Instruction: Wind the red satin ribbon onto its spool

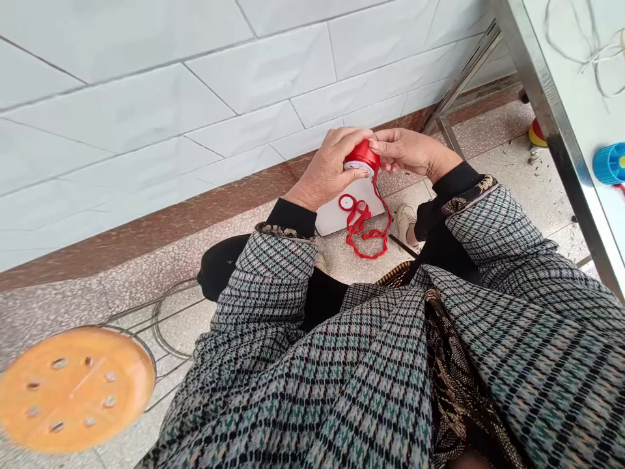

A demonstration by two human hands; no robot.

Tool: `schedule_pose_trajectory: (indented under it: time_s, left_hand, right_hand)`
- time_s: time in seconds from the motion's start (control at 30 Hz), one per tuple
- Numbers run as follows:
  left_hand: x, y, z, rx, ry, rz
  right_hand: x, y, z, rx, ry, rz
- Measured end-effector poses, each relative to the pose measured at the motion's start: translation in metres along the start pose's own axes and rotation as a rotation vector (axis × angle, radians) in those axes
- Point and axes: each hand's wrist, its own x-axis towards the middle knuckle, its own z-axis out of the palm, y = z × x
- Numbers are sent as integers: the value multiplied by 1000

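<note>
My left hand (330, 168) is closed around a roll of red ribbon (362, 156), its white printed end facing me. At the roll's right side, my right hand (407, 153) has its thumb and fingers pinched on the red ribbon. From there a loose strand of ribbon (385, 215) hangs down in loops. Below, a smaller red ribbon spool (347, 202) with a white centre lies over a white board (332, 218) low down near my feet. Part of the roll is hidden behind my fingers.
An orange round stool (78, 389) with holes stands at lower left. A metal-framed table (561, 124) on the right carries white cords and a blue spool (610, 163). White wall tiles (263, 65) rise ahead. A red and yellow object (538, 133) sits under the table.
</note>
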Motion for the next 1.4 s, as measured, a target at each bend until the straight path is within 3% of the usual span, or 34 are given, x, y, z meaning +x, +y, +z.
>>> schedule_pose_trajectory:
  time_s: [0.13, 0.27, 0.37, 0.53, 0.63, 0.7, 0.8, 0.93, 1.07, 1.27, 1.4]
  left_hand:
    - [1, 4, -7, -122, -51, -1]
    - [1, 6, -10, -216, -23, -10]
    - [0, -2, -6, -295, 27, -26]
    - [0, -17, 9, -361, 168, -119]
    - [0, -12, 15, -243, 323, -233]
    - [0, -4, 17, -196, 361, -279]
    - [1, 4, 17, -180, 340, -269]
    - [1, -2, 17, -171, 307, -231]
    - [1, -14, 18, -190, 290, -222]
    - [1, -23, 22, -258, 279, -241]
    - [3, -25, 24, -272, 311, -257]
  right_hand:
    - [-4, 0, -4, -21, -113, -17]
    - [-4, 2, 0, -23, -83, -98]
    - [-3, 0, 8, -19, 4, -88]
    - [-2, -12, 27, -40, 271, -33]
    - [1, -13, 39, -41, 371, -47]
    - [5, -12, 47, -39, 395, -58]
    - [12, -7, 56, -42, 434, -73]
    - [17, 0, 63, -26, 524, -98]
    - [19, 5, 61, -5, 451, -120]
    - [21, 3, 56, -193, 557, -176]
    - [22, 4, 56, -162, 520, -205]
